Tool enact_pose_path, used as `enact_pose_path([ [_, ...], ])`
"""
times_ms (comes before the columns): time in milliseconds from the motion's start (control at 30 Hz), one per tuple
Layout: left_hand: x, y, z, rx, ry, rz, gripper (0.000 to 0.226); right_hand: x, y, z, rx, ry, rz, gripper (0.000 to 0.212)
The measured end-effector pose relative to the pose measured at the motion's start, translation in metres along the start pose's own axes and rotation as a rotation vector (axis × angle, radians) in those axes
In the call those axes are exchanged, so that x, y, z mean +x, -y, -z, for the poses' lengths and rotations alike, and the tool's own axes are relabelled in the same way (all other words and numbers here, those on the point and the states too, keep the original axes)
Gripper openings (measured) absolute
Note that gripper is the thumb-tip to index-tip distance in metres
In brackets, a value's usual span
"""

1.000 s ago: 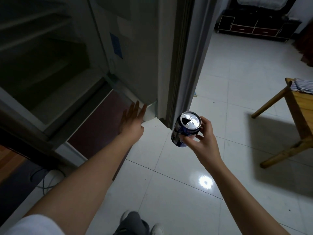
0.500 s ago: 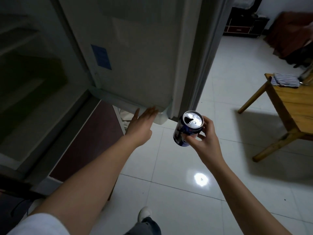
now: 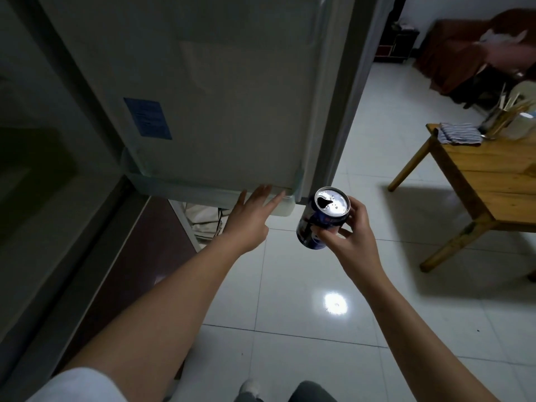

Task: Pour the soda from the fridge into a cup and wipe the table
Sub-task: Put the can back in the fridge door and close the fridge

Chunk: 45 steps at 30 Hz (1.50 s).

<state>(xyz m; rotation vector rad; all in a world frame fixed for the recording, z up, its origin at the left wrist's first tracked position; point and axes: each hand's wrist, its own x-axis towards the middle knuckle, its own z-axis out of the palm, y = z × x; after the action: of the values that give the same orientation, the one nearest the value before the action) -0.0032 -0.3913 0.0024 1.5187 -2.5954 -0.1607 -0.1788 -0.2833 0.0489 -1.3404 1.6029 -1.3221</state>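
**Can in hand, fridge door not yet closed**

At the centre of the frame my right hand (image 3: 349,236) holds the soda can (image 3: 322,217), fingers and thumb curled around its body. The can is already open on top and leans a little to the left. Just left of it, my left hand (image 3: 251,217) is flat with straight fingers against the bottom edge of the fridge door (image 3: 232,111), holding nothing.

The risk I see is spilling. If I push the door hard, my body will turn and the open can may tip more, so soda falls on the tiled floor (image 3: 290,285). The can also sits very near the door corner; the door could knock it.

At the right edge stands the wooden table (image 3: 493,175) with a striped cloth (image 3: 458,133). A cup I cannot make out for sure there.
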Motion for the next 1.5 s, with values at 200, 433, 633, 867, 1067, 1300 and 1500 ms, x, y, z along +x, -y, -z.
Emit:
enact_pose_path([
  [200, 0.022, -0.007, 0.004, -0.019, 0.008, 0.044, 0.08, 0.019, -0.002, 0.008, -0.019, 0.022, -0.005, 0.063],
  [433, 0.034, -0.013, 0.006, -0.046, 0.021, 0.087, 0.078, 0.039, -0.003, 0.021, -0.013, 0.086, -0.001, 0.063],
  [633, 0.037, -0.017, 0.01, -0.08, 0.042, 0.124, 0.076, 0.052, -0.001, 0.028, -0.01, 0.116, 0.023, 0.062],
  [867, 0.033, -0.021, 0.015, -0.196, 0.018, 0.161, 0.066, 0.063, 0.005, 0.028, 0.0, 0.153, 0.078, 0.059],
  [1067, 0.027, -0.023, 0.029, -0.32, -0.016, 0.22, 0.058, 0.071, 0.013, 0.025, 0.016, 0.174, 0.12, 0.06],
  [1300, 0.016, -0.03, 0.059, -0.747, -0.044, 0.364, 0.061, 0.083, 0.022, 0.014, 0.025, 0.232, 0.152, 0.062],
  [1500, 0.01, -0.028, 0.071, -0.931, -0.062, 0.308, 0.072, 0.096, 0.026, -0.002, 0.047, 0.283, 0.168, 0.06],
])
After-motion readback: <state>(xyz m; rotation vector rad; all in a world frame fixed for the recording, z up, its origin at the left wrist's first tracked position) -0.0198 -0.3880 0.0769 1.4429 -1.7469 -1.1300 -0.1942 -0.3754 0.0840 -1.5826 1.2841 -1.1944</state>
